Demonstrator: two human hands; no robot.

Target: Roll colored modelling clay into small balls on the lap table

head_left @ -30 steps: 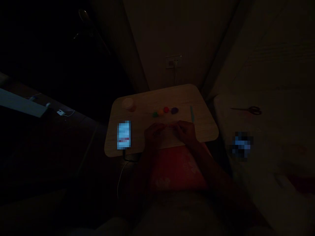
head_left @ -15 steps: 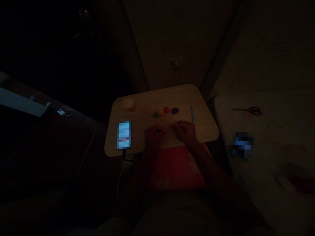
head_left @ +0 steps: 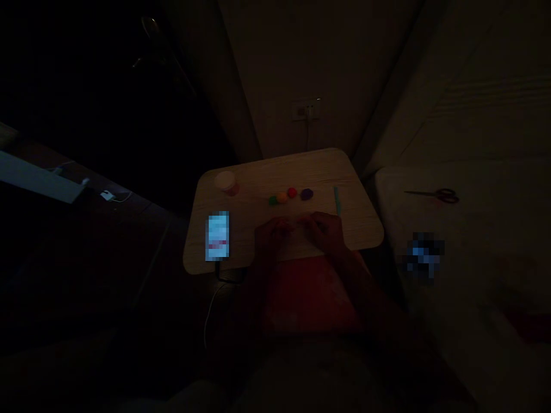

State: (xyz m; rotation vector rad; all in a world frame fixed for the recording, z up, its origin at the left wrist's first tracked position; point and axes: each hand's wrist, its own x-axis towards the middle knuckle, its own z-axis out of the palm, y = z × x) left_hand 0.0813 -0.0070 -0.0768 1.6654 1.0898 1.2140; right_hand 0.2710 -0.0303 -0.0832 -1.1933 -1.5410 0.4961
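In dim light, my left hand (head_left: 271, 232) is over the front of the small wooden table (head_left: 249, 229), its fingers curled in a pinch. My right hand (head_left: 323, 230) faces it a short way to the right, fingers also drawn together. Whatever lies between the fingertips is too dark to make out. Just beyond the hands is a row of small clay-like lumps: green (head_left: 273, 201), orange (head_left: 282, 197), red (head_left: 291, 193) and purple (head_left: 307, 194). A flat teal stick (head_left: 337, 199) lies right behind my right hand.
A lidded tub (head_left: 226, 183) stands at the table's back left. A lit phone (head_left: 217, 236) lies in front of it, with a dark cable (head_left: 221, 278) below. Scissors (head_left: 445, 196) and a blurred dark object (head_left: 424, 255) rest on the pale surface at right.
The left hand's fingers have shifted slightly and curled differently. My right hand stays nearly in place. The lumps, stick, tub and phone stay where they were.
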